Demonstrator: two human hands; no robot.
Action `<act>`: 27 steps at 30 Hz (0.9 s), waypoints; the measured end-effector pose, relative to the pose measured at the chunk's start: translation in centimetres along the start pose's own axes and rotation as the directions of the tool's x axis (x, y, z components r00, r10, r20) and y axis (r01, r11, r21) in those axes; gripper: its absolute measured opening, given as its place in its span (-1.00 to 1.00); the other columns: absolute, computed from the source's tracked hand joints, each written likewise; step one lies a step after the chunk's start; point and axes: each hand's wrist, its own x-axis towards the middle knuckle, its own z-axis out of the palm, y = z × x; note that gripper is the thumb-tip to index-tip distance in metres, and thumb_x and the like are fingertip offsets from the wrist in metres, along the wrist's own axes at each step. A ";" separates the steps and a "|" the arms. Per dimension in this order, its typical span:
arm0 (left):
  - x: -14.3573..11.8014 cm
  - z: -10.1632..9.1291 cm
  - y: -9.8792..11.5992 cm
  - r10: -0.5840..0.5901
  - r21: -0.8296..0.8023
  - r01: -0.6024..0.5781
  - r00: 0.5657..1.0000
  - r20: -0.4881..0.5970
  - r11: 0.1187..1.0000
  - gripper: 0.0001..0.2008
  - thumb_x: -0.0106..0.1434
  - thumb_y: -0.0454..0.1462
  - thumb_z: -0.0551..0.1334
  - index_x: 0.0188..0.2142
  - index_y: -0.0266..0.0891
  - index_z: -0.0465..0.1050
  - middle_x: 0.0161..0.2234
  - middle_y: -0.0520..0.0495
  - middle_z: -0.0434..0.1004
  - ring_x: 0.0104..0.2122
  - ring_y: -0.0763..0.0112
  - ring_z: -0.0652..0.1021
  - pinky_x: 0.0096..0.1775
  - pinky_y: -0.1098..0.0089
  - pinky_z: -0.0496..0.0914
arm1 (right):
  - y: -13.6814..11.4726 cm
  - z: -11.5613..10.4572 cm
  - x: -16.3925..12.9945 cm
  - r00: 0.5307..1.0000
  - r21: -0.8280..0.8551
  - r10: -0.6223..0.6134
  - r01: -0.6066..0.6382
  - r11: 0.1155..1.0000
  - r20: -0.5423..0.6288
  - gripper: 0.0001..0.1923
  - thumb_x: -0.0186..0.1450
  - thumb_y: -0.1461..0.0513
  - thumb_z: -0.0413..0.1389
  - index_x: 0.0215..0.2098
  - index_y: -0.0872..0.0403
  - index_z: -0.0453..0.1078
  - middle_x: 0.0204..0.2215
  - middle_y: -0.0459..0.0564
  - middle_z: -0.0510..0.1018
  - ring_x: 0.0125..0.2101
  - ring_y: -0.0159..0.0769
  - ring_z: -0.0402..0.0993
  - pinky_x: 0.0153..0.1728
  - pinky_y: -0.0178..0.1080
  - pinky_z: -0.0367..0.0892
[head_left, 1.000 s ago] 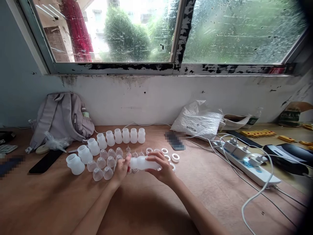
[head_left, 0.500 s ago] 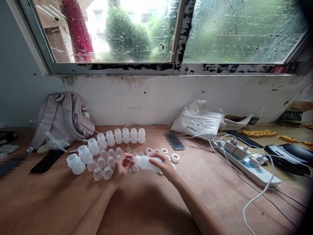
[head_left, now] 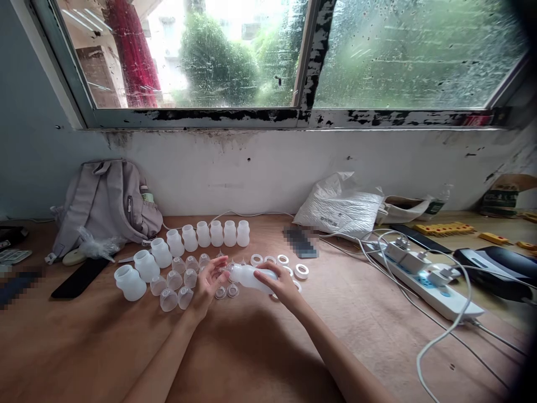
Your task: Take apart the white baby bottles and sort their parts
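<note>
Since a moment ago, left hand (head_left: 208,285) fingers have spread wide, off the white bottle (head_left: 250,276). Right hand (head_left: 282,284) grips that bottle sideways above the counter (head_left: 260,336), beside clear caps (head_left: 176,288) and white rings (head_left: 289,264).

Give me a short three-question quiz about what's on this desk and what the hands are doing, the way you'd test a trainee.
1. True or false: the right hand holds a white bottle lying sideways.
2. What leans on the wall at far left? A) backpack B) a bucket C) a ladder
3. Fill in: the left hand, fingers spread, is at the bottle's ____ end, above the clear caps.

Key: 1 true; 2 A; 3 neck.
</note>
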 end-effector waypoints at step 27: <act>-0.5 0.7 0.1 -0.087 -0.001 0.087 0.989 0.119 0.996 -0.54 0.02 -0.16 0.26 -0.08 -0.25 0.30 -0.11 -0.15 0.40 -0.18 0.28 0.44 -0.19 0.37 0.35 | -0.9 -0.8 -0.2 0.984 0.225 0.012 -0.053 0.973 0.178 -0.60 0.10 0.01 0.07 -0.15 -0.01 0.20 -0.42 -0.09 0.39 -0.59 -0.42 0.33 -0.69 -0.38 0.26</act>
